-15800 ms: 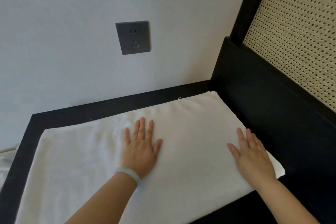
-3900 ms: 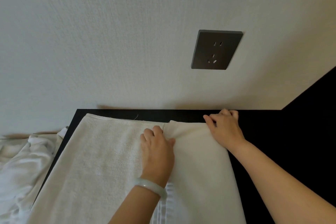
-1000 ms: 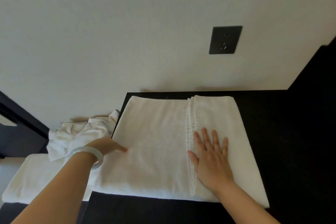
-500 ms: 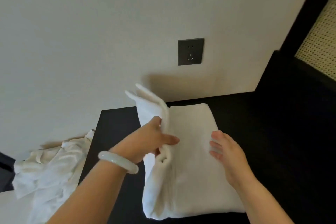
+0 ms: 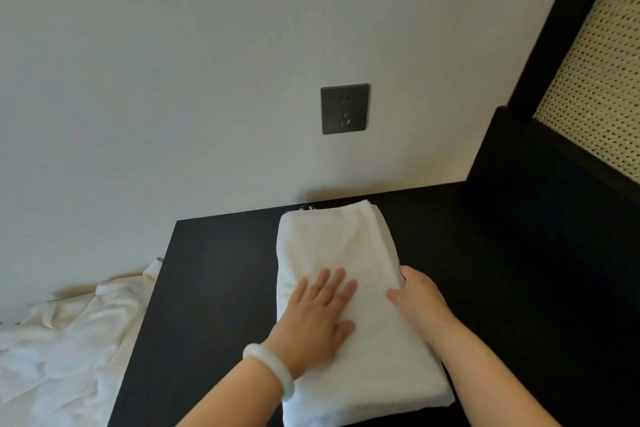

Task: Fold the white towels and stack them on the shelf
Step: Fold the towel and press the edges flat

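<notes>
A white towel [image 5: 337, 246] lies folded into a long thick rectangle on the black shelf top [image 5: 214, 270], its far end near the wall. My left hand [image 5: 317, 317], with a pale bangle on the wrist, presses flat on the towel's top, fingers straight and spread. My right hand [image 5: 417, 298] holds the towel's right edge, thumb on top and fingers wrapped over the side, out of sight.
A heap of crumpled white towels [image 5: 65, 340] lies to the left, below the shelf's left edge. A dark wall socket [image 5: 344, 108] sits above the towel. A black frame with a woven cane panel [image 5: 595, 80] rises at the right.
My left hand has let go of the lifted left half, which now lies folded over the right. That hand presses flat on top, and my right hand has moved to the towel's right edge.
</notes>
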Demonstrator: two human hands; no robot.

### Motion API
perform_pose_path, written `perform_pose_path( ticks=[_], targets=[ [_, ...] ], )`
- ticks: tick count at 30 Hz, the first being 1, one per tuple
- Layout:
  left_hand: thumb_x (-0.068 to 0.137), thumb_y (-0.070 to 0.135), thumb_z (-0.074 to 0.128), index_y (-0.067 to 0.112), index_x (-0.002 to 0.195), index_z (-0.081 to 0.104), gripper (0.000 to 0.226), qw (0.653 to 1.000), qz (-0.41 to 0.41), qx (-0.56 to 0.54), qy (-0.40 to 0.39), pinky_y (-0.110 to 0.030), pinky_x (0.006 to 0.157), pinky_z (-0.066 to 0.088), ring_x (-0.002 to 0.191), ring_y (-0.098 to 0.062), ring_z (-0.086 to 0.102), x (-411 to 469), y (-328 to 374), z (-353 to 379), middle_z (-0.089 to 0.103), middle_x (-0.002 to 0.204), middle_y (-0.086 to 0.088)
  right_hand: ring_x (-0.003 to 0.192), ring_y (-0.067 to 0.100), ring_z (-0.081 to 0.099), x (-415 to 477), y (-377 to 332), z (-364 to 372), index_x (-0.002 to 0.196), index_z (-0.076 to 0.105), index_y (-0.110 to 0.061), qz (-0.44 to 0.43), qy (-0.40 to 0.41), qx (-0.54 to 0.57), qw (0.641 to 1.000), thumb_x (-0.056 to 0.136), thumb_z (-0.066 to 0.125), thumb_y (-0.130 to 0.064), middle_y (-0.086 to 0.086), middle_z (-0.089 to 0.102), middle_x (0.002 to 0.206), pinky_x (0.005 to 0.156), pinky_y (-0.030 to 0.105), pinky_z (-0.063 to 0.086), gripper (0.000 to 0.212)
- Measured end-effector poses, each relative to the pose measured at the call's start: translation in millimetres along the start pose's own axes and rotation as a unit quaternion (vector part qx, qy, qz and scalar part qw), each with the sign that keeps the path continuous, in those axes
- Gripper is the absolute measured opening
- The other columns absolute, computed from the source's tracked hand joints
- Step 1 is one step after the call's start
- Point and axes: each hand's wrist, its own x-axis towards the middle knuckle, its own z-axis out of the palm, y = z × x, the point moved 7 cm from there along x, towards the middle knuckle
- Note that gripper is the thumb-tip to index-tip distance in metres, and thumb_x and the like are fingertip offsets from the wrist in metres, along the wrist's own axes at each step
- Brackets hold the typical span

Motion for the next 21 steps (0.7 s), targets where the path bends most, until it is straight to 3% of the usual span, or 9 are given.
perform_pose_path(
  ticks=[3,5,9,11,13,15,18,21],
  targets=[
    [0.096,0.064,0.02,0.038,0.153,-0.014,0.072,0.998,-0.054,-0.019,0.007,-0.042,0.119,-0.008,0.149,-0.021,-0.018,-21,4,4,-0.024,0.16,0.008,0.084,0.009,0.056,14,-26,6,0.11,0.062,-0.024,-0.069,-0.014,-0.06,0.996,0.094,0.058,-0.014,-0.007,0.062,0.101,0.063,0.021,0.042,0.02],
    [0.093,0.071,0.018,0.038,0.152,-0.017,0.077,0.995,-0.092,-0.03,-0.014,-0.047,0.119,-0.005,0.149,-0.026,-0.015,-38,12,5,-0.023,0.161,0.004,0.083,0.008,0.056,22,-46,15,0.116,0.064,-0.025,-0.114,-0.048,-0.097,0.988,0.094,0.056,-0.011,-0.01,0.06,0.097,0.062,0.018,0.039,0.028],
    [0.092,0.074,0.022,0.032,0.152,-0.017,0.083,0.985,-0.134,-0.013,-0.113,-0.052,0.116,0.005,0.147,-0.038,-0.002,-61,35,12,-0.02,0.162,-0.004,0.099,0.006,0.062,16,-97,47,0.124,0.065,-0.034,-0.235,-0.184,-0.153,0.942,0.092,0.052,-0.008,-0.015,0.067,0.109,0.075,0.014,0.044,0.044],
    [0.094,0.066,0.03,0.029,0.156,0.003,0.077,0.99,-0.123,0.006,-0.072,-0.048,0.115,0.017,0.143,-0.038,0.015,-64,38,3,0.002,0.163,-0.008,0.115,0.005,0.056,8,-114,64,0.137,0.058,-0.035,-0.274,-0.239,-0.194,0.911,0.093,0.053,-0.007,-0.013,0.063,0.129,0.086,0.013,0.042,0.052],
    [0.094,0.059,0.034,0.03,0.149,0.036,0.061,0.987,-0.141,0.037,0.061,-0.036,0.11,0.031,0.133,-0.028,0.035,-74,17,-19,0.034,0.152,-0.002,0.122,0.008,0.053,11,-122,67,0.143,0.05,-0.036,-0.279,-0.219,-0.242,0.903,0.095,0.055,-0.017,-0.012,0.058,0.136,0.099,0.022,0.043,0.052],
    [0.099,0.053,0.033,0.028,0.146,0.034,0.054,0.978,-0.181,0.007,0.099,-0.038,0.116,0.023,0.14,-0.022,0.026,-86,-23,-28,0.027,0.154,0.003,0.12,0.014,0.056,20,-114,49,0.141,0.048,-0.038,-0.243,-0.159,-0.265,0.92,0.094,0.059,-0.029,-0.01,0.059,0.131,0.103,0.036,0.046,0.049],
    [0.101,0.051,0.035,0.029,0.148,0.031,0.052,0.955,-0.272,-0.019,0.112,-0.041,0.121,0.014,0.147,-0.02,0.018,-101,-99,-41,0.021,0.158,0.006,0.101,0.007,0.06,28,-84,14,0.109,0.055,-0.042,-0.201,-0.119,-0.24,0.942,0.089,0.068,-0.035,-0.015,0.062,0.112,0.09,0.033,0.053,0.025],
    [0.1,0.046,0.045,0.03,0.135,0.044,0.039,0.951,-0.287,-0.073,0.085,-0.037,0.113,0.032,0.132,-0.017,0.042,-105,-147,-50,0.043,0.144,0.005,0.082,0.005,0.063,33,-59,-19,0.084,0.061,-0.038,-0.171,-0.071,-0.198,0.962,0.084,0.073,-0.035,-0.011,0.066,0.089,0.07,0.025,0.051,0.013]
  ],
)
